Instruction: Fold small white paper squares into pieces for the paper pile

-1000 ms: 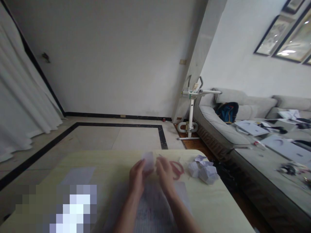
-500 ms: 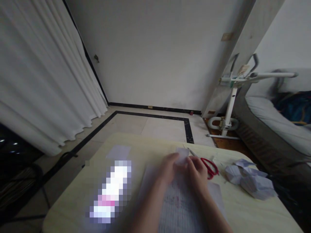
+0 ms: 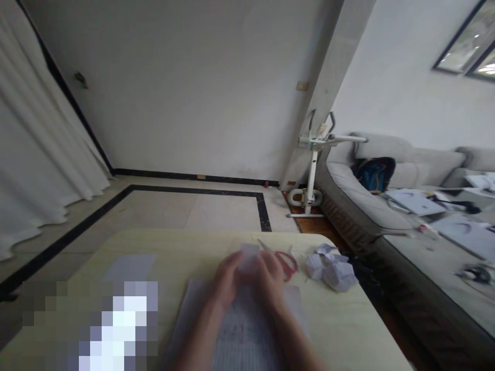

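Note:
Between my two hands is a small piece of pale paper [image 3: 249,256], held at its left and right sides. My left hand [image 3: 228,275] pinches the left edge, and my right hand [image 3: 269,273] grips the right edge. Both are somewhat blurred. Beneath them lies a larger printed or written sheet of paper [image 3: 243,335], partly covered by my forearms. Just right of my right hand, red-handled scissors [image 3: 286,264] rest on the table with their blades pointing up and left.
Crumpled white paper [image 3: 332,269] sits on the table [image 3: 340,330] at the right. A flat paper sheet [image 3: 131,266] and a bright pixelated patch are at the left. Beyond stand an exercise machine [image 3: 312,175] and a grey sofa [image 3: 348,201] with a dark backpack [image 3: 375,174].
My view has swung to the right, so the table things appear further left and more of the sofa shows. Both hands still hold the small paper, and they look slightly closer together.

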`<state>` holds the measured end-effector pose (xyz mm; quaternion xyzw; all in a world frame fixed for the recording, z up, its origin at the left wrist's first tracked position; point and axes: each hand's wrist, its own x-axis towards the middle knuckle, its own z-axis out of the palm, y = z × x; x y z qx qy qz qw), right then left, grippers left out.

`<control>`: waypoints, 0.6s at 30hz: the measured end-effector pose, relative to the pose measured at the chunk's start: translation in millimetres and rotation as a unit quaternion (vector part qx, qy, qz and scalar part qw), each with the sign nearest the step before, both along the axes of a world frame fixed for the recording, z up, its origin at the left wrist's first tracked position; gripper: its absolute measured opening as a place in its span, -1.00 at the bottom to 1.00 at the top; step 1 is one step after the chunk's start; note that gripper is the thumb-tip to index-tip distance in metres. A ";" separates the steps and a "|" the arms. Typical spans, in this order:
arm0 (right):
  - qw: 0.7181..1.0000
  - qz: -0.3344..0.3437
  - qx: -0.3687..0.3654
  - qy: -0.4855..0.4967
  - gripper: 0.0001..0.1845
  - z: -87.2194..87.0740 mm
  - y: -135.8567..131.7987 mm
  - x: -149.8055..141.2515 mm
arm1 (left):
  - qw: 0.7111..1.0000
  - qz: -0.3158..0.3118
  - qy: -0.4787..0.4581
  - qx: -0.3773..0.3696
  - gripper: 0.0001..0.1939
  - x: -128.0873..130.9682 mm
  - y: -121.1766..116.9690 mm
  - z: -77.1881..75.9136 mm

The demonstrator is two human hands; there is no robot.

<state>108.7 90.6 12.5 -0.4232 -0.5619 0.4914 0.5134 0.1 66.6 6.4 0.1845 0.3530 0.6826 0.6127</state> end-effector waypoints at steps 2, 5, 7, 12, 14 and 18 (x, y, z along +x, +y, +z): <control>1.000 -0.014 0.002 -0.005 -0.77 4.1 -1.2 -0.5 | 1.000 -0.013 0.007 -0.002 -0.66 0.6 -1.0 0.6; 1.000 -0.021 -0.015 0.002 -0.77 6.2 -2.4 0.3 | 0.999 -0.014 0.024 -0.019 -0.66 1.2 -3.0 3.0; 1.000 -0.012 -0.025 0.012 -0.76 4.8 -1.6 1.2 | 0.999 -0.008 0.033 -0.024 -0.66 1.3 -4.0 5.0; 1.000 -0.016 -0.008 -0.005 -0.74 -0.1 4.0 3.3 | 0.995 0.012 0.103 -0.015 -0.66 2.3 -5.6 11.3; 0.999 -0.030 0.000 -0.012 -0.74 0.8 5.3 3.8 | 0.991 0.035 0.130 -0.018 -0.69 3.0 -6.3 14.1; 0.999 -0.034 0.006 -0.011 -0.76 7.0 3.6 4.2 | 0.983 0.068 0.167 -0.022 -0.75 3.3 -6.6 15.8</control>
